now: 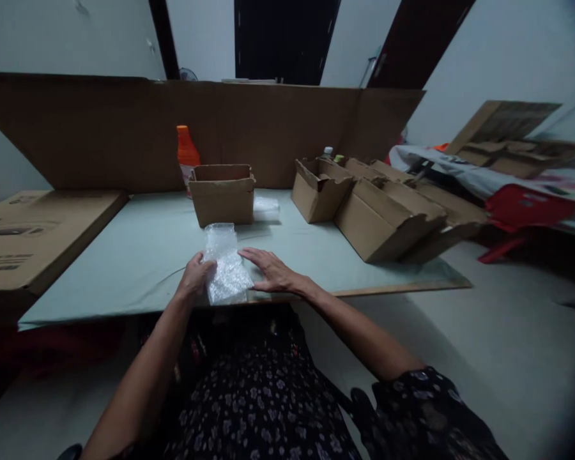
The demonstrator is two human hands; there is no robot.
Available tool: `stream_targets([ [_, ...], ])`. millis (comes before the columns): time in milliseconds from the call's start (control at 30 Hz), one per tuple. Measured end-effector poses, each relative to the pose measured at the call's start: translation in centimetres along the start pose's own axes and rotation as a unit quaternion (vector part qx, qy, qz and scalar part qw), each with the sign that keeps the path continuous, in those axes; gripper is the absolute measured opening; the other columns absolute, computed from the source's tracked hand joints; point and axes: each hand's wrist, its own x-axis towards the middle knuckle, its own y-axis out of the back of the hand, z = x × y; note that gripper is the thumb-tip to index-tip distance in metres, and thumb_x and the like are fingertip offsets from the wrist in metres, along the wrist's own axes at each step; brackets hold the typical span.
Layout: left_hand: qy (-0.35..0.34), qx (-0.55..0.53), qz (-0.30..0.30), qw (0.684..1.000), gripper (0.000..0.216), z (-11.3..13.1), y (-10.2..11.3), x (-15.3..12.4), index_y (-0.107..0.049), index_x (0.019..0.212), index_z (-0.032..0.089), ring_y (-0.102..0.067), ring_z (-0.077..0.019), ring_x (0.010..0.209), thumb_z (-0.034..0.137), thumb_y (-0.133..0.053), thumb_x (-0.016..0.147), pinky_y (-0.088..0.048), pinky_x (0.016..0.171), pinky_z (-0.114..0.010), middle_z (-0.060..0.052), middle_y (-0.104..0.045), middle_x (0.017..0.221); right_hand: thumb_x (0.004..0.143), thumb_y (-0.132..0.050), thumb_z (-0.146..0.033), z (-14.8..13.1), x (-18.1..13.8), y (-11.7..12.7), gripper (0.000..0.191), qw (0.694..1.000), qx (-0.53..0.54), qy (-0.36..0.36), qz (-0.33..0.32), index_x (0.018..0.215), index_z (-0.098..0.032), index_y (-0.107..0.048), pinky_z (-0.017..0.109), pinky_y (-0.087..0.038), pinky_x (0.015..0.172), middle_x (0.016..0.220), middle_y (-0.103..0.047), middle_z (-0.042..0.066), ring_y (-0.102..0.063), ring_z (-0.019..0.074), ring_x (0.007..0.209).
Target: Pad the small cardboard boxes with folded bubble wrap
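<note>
A clear sheet of bubble wrap (229, 271) lies near the front edge of the table, just in front of a small cardboard box. My left hand (197, 275) grips its left side, thumb on top. On the other side, my right hand (271, 271) has its fingers stretched out and apart, close to the wrap's right edge; whether the fingertips touch it I cannot tell. Behind the wrap stands the open cardboard box (223, 199), its inside mostly hidden. More clear bubble wrap (266, 209) lies right beside that box.
An orange bottle (186, 153) stands behind the box. Several open cardboard boxes (378, 220) crowd the right of the table (158, 243). A large flat carton (33, 236) lies at the left. A cardboard panel (268, 128) rises along the back. A red chair (527, 207) stands farther right.
</note>
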Motion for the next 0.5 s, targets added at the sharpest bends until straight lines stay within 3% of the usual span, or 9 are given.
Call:
stream_targets([
  [100,0.012,0.03,-0.024,0.999,0.037,0.6,-0.9,0.9,-0.059,0.126,0.017,-0.066,-0.0222,0.103,0.037,-0.063,0.095,-0.058,0.086,-0.043,-0.01,-0.063,0.124,0.075,-0.083,-0.039,-3.5,-1.0,-1.3,0.1,0.999,-0.032,-0.004,-0.021,0.158,-0.021,-0.03,0.055,-0.032,0.114,0.163,-0.03,0.02,-0.033,0.0362,0.147],
  [200,0.012,0.06,-0.032,0.998,0.039,0.8,-1.6,1.2,-0.059,0.128,0.017,-0.065,-0.0238,0.108,0.037,-0.063,0.095,-0.057,0.09,-0.046,-0.011,-0.062,0.128,0.079,-0.081,-0.034,-5.1,-1.2,-2.2,0.09,0.997,-0.062,-0.051,-0.023,0.156,-0.021,-0.036,0.055,-0.032,0.114,0.164,-0.027,0.019,-0.033,0.0364,0.147],
  [333,-0.026,0.102,-0.036,0.994,0.04,0.3,-2.6,0.7,-0.059,0.128,0.017,-0.064,-0.0241,0.108,0.038,-0.063,0.095,-0.057,0.09,-0.046,-0.011,-0.062,0.128,0.092,-0.063,-0.019,-5.1,-1.2,-3.0,0.055,0.99,-0.087,-0.108,0.008,0.146,-0.024,-0.051,0.051,-0.036,0.113,0.161,-0.036,0.014,-0.04,0.03,0.143],
  [500,-0.127,0.169,-0.024,0.977,0.041,-0.8,-1.9,-0.4,-0.058,0.13,0.018,-0.064,-0.0247,0.11,0.038,-0.063,0.095,-0.056,0.091,-0.047,-0.011,-0.061,0.13,0.092,-0.059,-0.011,-3.5,-1.4,-3.2,0.043,0.987,-0.098,-0.122,0.029,0.134,-0.021,-0.063,0.049,-0.042,0.108,0.15,-0.05,0.015,-0.05,0.0282,0.135],
])
